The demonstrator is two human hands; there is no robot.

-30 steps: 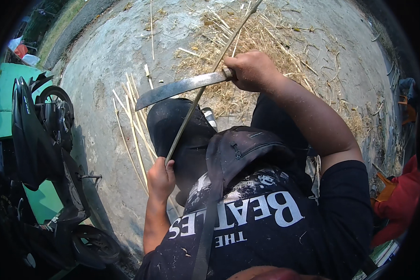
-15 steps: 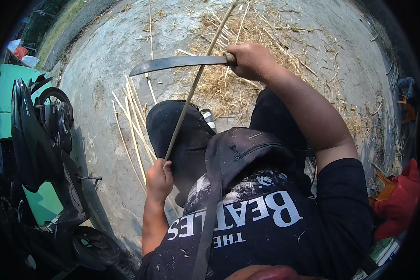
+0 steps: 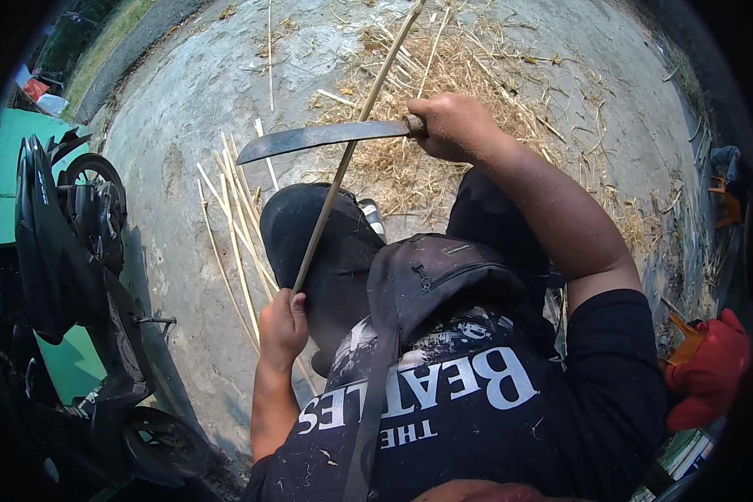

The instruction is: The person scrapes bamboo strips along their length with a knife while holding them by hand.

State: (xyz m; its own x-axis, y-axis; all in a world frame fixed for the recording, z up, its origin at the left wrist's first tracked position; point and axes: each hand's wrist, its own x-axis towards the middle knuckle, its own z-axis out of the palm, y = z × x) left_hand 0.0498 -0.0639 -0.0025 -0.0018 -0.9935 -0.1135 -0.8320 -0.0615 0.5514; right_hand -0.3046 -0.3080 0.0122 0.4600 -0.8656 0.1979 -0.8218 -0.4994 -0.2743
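Centrally, we see the stick [image 3: 325, 211], long, slim, nearly straight and tan, held above the left knee [image 3: 289, 213] and the floor [image 3: 176, 109]. The knife [image 3: 309, 138] crosses it: we note a broad, dull grey blade, gently curved, and a short wooden handle.

We trace the stick's long axis obliquely, from its near end in the left hand [image 3: 283, 326] away from the body and to the right, up to the upper edge of the view. We find the blade lying more nearly crosswise, its tip toward the left and its handle toward the right. Blade and stick appear to meet; we cannot tell how firmly.

We observe the left hand closed about the stick, its thumb laid along it; the near end is hidden in the grip. We observe the right hand [image 3: 453, 125] wrapped round the handle, covering most of it.

Beyond, we mark a heap of straw-coloured shavings [image 3: 402, 163] on the floor, partly behind the stick. Left of the knee lie several pale strips [image 3: 236, 243], side by side, some running out of sight beneath the left arm. The knee hides part of the floor under the stick. Nearer, we note a dark bag [image 3: 456, 272] against the black shirt [image 3: 594, 402]; at far left, a black motorcycle [image 3: 50, 243]; at far right, a red garment [image 3: 715, 368].
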